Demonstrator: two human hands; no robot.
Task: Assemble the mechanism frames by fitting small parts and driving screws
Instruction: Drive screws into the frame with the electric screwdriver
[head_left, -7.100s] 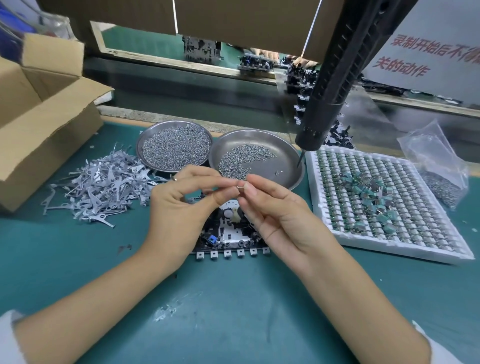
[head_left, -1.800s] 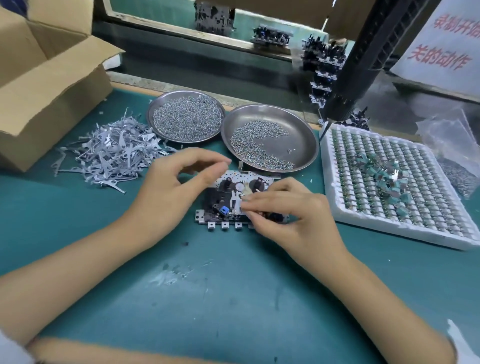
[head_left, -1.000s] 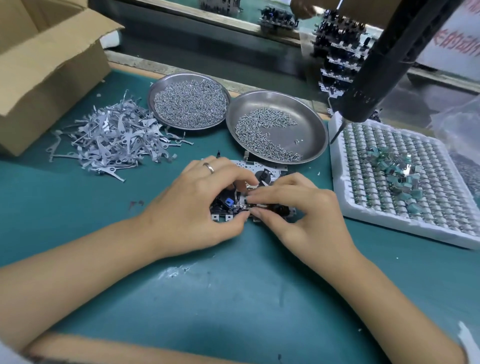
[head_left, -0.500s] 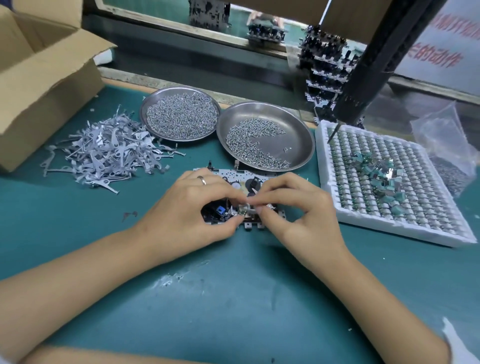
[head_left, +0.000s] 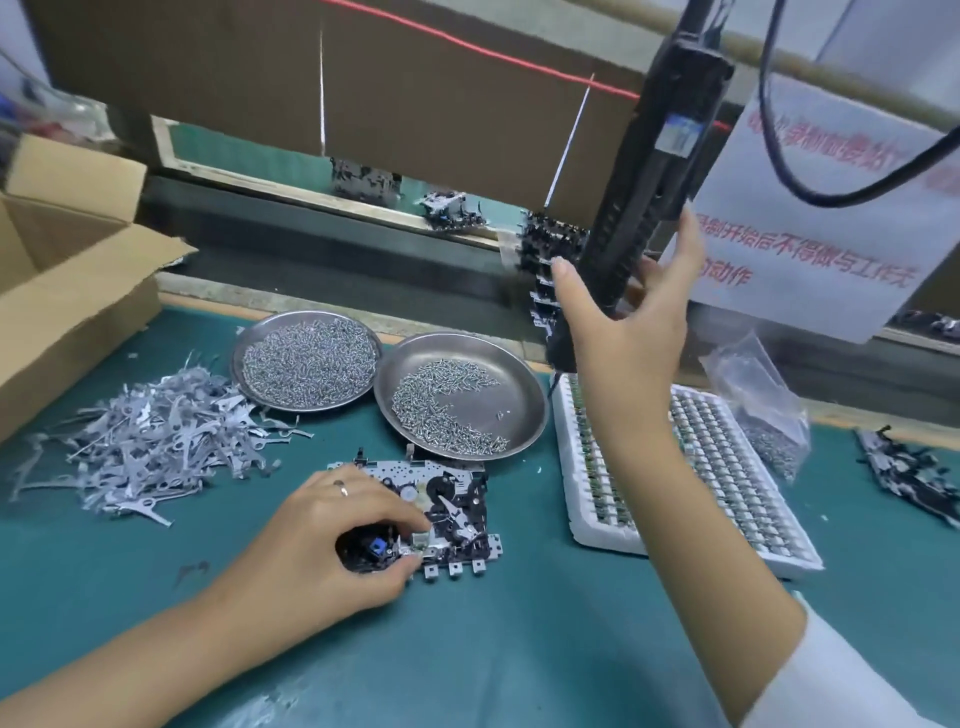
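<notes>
The mechanism frame (head_left: 452, 499), a metal plate with black parts and a blue piece, lies flat on the green mat. My left hand (head_left: 322, 545) rests on its left end, with thumb and forefinger pinching a small metal part at its front edge. My right hand (head_left: 628, 332) is raised at the hanging black electric screwdriver (head_left: 660, 156). The thumb is on the tool's left and the straight fingers on its right, not closed round it. The screwdriver's tip hangs above the white tray's back corner.
Two steel dishes of screws (head_left: 519, 400) (head_left: 236, 358) stand behind the frame. A pile of grey metal levers (head_left: 156, 441) lies left, beside a cardboard box (head_left: 67, 296). A white tray of small parts (head_left: 613, 540), a plastic bag (head_left: 763, 410) and more frames (head_left: 909, 467) are right.
My right hand has left the frame and risen to the hanging screwdriver. My left hand stays on the frame, still pinching at its front edge. The view has tilted up.
</notes>
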